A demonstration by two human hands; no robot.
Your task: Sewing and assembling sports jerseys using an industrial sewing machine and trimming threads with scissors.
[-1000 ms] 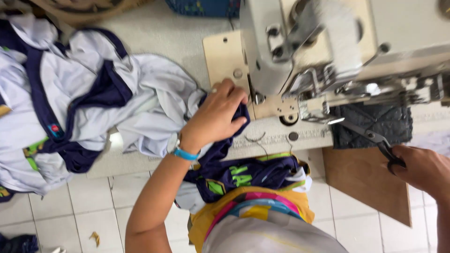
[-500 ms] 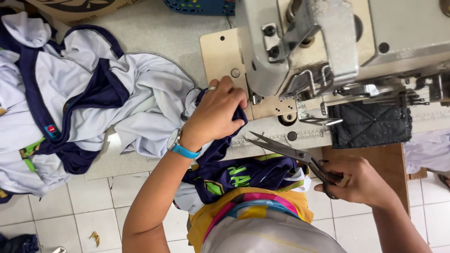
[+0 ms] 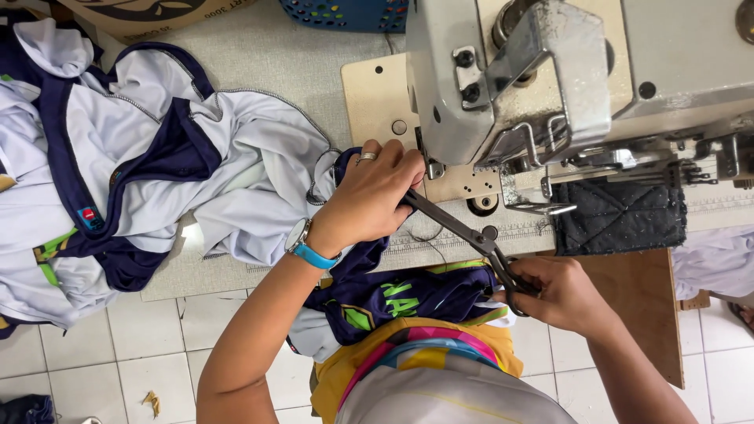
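My left hand (image 3: pixel 373 198), with a ring and a blue-strapped watch, grips a bunch of navy and white garment fabric (image 3: pixel 236 188) beside the needle area of the sewing machine (image 3: pixel 550 86). My right hand (image 3: pixel 561 294) holds dark scissors (image 3: pixel 463 228) by the handles. The blades point up and left, and their tips reach under the fingers of my left hand. A navy part of the garment (image 3: pixel 400 298) with green print hangs down over my lap.
A heap of white and navy garments (image 3: pixel 86 165) covers the table's left side. A dark quilted pad (image 3: pixel 620 216) hangs right of the machine. A blue perforated basket (image 3: pixel 345 12) and a cardboard box (image 3: pixel 149 12) stand at the back. White floor tiles (image 3: pixel 141 345) lie below.
My right hand has carried the scissors from the far right leftward, until the blades reach my left hand at the machine. My left hand has stayed on the fabric.
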